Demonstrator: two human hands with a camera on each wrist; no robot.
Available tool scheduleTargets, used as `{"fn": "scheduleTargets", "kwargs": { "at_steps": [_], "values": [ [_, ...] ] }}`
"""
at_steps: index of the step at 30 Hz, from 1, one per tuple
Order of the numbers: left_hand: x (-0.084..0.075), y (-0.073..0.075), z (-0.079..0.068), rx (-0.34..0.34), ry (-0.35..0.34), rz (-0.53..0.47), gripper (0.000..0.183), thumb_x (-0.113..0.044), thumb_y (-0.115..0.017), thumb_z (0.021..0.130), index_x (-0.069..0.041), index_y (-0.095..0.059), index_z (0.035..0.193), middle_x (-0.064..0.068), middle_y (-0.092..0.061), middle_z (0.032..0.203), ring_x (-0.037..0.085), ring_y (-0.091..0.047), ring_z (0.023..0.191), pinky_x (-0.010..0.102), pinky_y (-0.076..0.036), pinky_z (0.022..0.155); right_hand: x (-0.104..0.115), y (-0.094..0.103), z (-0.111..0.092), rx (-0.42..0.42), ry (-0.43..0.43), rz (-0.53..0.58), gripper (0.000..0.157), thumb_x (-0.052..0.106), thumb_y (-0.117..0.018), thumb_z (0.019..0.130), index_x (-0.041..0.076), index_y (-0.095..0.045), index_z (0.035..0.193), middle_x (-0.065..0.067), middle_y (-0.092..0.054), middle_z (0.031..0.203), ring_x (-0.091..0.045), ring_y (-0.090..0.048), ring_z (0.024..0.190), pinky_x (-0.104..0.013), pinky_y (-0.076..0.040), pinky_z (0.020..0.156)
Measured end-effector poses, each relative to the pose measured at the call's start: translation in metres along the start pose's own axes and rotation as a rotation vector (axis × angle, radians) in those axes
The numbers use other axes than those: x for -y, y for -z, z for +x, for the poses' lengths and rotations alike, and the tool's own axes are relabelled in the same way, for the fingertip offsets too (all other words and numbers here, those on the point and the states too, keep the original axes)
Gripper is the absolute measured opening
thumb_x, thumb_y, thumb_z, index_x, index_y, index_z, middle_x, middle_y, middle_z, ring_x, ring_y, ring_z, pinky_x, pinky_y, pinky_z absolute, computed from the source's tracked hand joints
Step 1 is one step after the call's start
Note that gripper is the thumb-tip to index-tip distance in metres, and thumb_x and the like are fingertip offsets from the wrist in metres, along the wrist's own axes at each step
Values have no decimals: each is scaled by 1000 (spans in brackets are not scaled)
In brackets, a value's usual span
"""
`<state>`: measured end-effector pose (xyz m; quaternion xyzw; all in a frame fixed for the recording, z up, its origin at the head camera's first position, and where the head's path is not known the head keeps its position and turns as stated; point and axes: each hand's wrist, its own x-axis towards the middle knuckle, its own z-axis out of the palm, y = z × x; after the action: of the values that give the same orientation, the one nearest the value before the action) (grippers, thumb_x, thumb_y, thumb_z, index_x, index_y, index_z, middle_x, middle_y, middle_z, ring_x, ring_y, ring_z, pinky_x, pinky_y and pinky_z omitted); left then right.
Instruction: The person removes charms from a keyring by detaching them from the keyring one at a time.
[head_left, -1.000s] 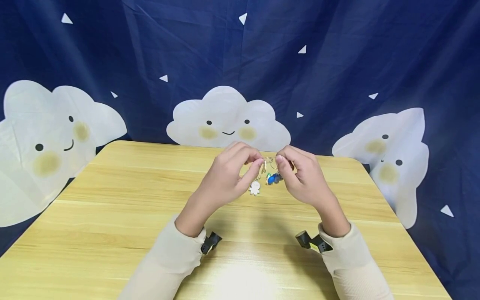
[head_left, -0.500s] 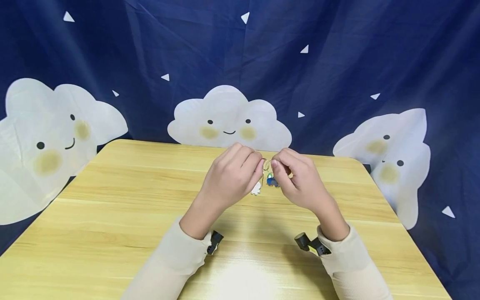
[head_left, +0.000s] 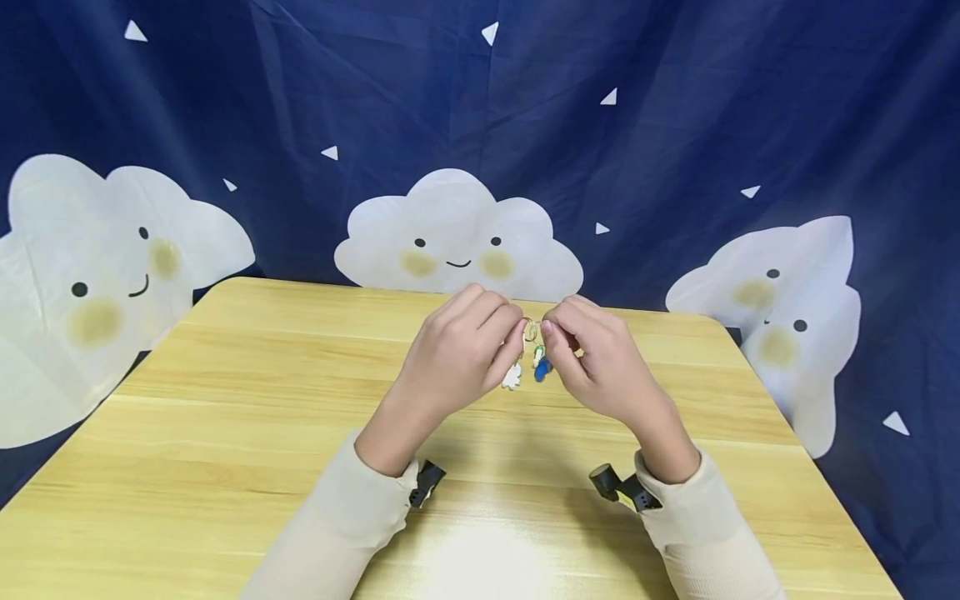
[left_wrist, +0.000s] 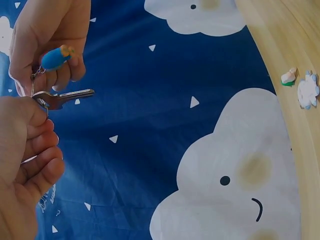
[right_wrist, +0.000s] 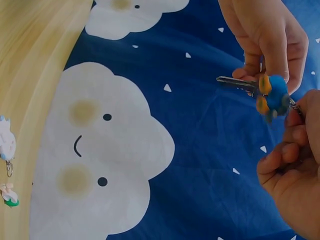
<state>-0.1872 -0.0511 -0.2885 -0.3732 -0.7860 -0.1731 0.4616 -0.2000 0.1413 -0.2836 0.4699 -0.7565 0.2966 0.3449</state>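
In the head view my left hand (head_left: 468, 350) and right hand (head_left: 600, 354) meet fingertip to fingertip above the table. Between them is a thin metal key ring (head_left: 531, 330), its near side pinched by the left thumb and fingers. A metal key (left_wrist: 75, 96) hangs on it and points away from the hands in the left wrist view. My right fingers pinch the top of a blue keychain charm (right_wrist: 276, 95) with orange parts, whose short chain (right_wrist: 297, 107) runs into them. Fingertips hide where ring and chain meet.
On the wooden table (head_left: 300, 417) lie a white figure charm (left_wrist: 308, 91) with a clasp and a small green-and-white charm (left_wrist: 288, 77), just beyond the hands. A dark blue curtain (head_left: 420, 92) with white clouds hangs behind the table's far edge.
Both hands have drawn closer together, and the left has turned so its fingers cover part of the white charm. The blue charm has swung and hangs lower beside the right thumb.
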Motion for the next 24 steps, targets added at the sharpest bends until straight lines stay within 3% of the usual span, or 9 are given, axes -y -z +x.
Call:
{"fn": "scheduleTargets", "kwargs": {
  "at_steps": [24],
  "values": [
    [3,0,-2,-63,58,-24,17,-13,-54,86,-7,-65,75,0,-58,72,15,-47,64,21,-37,53,0,1,0,43,11,-18,21,11,-42,93,12,-50,73,7,-43,68,-8,-39,63,-15,-28,59]
  ]
}}
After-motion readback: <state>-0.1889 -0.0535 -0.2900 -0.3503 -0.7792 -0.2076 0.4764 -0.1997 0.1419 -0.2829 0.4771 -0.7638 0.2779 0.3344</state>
